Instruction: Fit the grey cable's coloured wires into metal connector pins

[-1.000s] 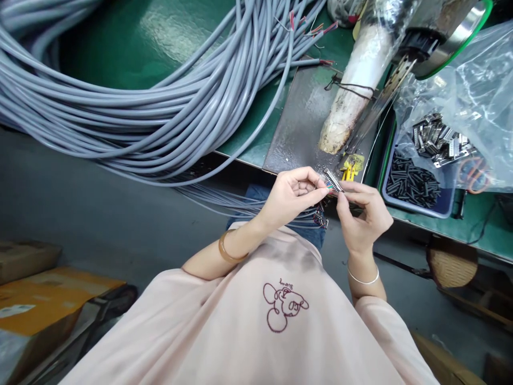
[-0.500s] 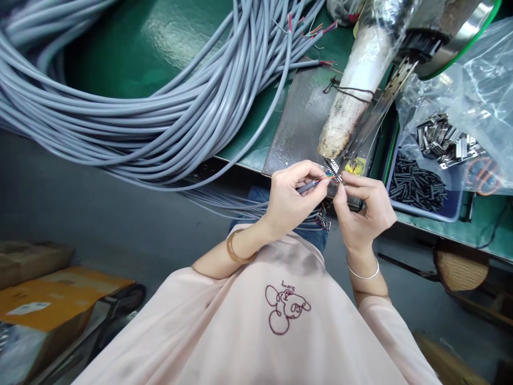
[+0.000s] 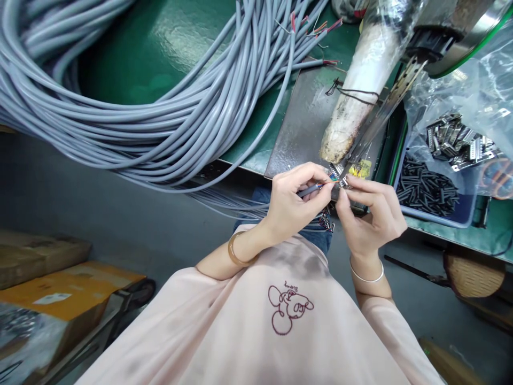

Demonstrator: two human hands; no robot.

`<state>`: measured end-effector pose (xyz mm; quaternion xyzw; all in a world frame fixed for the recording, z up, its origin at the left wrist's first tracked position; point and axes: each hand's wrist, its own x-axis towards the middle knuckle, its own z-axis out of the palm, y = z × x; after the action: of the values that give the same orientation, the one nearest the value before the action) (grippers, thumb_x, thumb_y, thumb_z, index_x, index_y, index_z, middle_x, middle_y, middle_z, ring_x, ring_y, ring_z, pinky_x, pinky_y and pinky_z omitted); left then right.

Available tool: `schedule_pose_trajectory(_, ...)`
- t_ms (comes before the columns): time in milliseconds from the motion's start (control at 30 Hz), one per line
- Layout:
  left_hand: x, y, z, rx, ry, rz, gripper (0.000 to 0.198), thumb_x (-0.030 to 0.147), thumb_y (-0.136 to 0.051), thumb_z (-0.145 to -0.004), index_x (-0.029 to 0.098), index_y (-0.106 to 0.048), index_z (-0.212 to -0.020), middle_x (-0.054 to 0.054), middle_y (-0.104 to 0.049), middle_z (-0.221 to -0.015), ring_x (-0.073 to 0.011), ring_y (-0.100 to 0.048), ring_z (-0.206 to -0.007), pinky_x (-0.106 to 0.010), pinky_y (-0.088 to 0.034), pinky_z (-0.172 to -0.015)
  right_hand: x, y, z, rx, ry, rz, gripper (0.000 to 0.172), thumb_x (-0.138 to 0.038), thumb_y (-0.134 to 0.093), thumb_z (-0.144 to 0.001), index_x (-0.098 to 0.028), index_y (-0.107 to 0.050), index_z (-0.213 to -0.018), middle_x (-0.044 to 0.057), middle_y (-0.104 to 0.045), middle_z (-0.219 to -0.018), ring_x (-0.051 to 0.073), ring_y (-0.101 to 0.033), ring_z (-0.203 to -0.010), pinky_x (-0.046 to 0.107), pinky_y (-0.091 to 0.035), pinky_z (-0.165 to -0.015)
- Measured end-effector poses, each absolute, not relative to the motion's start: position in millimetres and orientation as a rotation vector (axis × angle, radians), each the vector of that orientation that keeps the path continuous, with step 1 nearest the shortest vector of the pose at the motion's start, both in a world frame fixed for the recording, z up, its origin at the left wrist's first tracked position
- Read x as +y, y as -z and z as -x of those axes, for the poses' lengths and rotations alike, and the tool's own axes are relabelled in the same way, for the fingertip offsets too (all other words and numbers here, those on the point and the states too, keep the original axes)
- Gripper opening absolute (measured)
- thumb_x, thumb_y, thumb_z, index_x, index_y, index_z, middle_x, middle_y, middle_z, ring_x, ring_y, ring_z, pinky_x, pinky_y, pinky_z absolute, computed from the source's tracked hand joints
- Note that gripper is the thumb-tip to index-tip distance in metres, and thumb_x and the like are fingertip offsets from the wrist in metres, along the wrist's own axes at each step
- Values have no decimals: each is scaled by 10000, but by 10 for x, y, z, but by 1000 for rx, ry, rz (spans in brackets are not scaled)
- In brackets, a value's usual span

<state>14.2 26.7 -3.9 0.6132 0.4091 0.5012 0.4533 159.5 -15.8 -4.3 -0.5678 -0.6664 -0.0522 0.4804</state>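
My left hand [image 3: 298, 200] pinches the stripped end of a grey cable [image 3: 308, 191], whose thin coloured wires reach toward the right. Between thumb and fingers, my right hand [image 3: 372, 214] grips a small metal connector [image 3: 343, 182], right where the wires end. Whether the wires touch its pins is too small to tell. Just beyond the fingertips hangs the crusty tip of a white wrapped tube [image 3: 334, 144], and thin metal strips [image 3: 377, 120] slant down beside it. A dark metal plate [image 3: 294, 133] lies beneath them on the bench.
A big bundle of grey cables [image 3: 168, 123] covers the left of the green bench [image 3: 124, 69]. At right, a blue bin [image 3: 452, 216] holds short black tubes [image 3: 427, 187], beside a plastic bag with metal connectors [image 3: 457, 139]. Cardboard boxes [image 3: 68, 289] stand at lower left.
The view has shifted slightly, so the bench things sit a little differently. My right hand has turned a bit and drawn slightly rightward with the connector; my left hand keeps its pinch on the cable.
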Motion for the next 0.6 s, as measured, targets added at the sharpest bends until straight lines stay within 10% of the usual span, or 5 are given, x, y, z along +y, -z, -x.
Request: schedule_pose_trajectory(600, 264, 61, -38, 870, -1257, -1907, 128, 78, -608, -903, 147, -692, -835, -41, -691, -866, -74, -549, -646, -201, -462, -601, -205, 30, -1601, -1571, -50, 1379, 159, -98, -742, -838, -227, -650, -843, -5, -773, -929, 163, -754, -871, 326, -618, -783)
